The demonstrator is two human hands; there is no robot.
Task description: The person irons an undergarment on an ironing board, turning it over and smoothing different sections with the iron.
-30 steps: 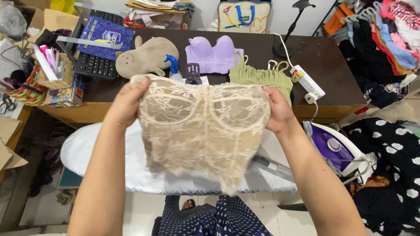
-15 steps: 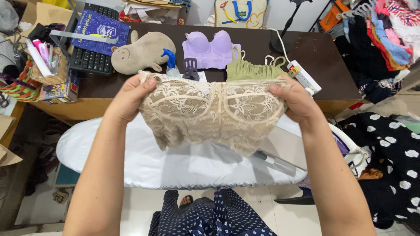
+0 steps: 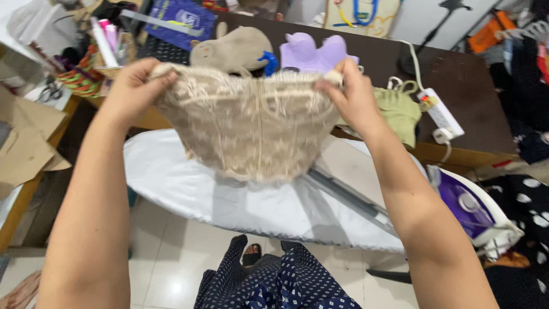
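Note:
I hold a beige lace bustier top stretched between both hands above a silver-covered ironing board. My left hand grips its upper left corner. My right hand grips its upper right corner. The garment hangs down, its lower hem just over the board. The picture is blurred by motion.
Behind the board a dark brown table carries a lilac bustier, an olive green top, a beige plush animal, a blue-topped spray bottle and a white power strip. A purple iron sits right; clothes pile far right.
The garment and both hands have shifted left and toward the table. My view has swung left and tilted, and the top now hangs looser and lower over the board.

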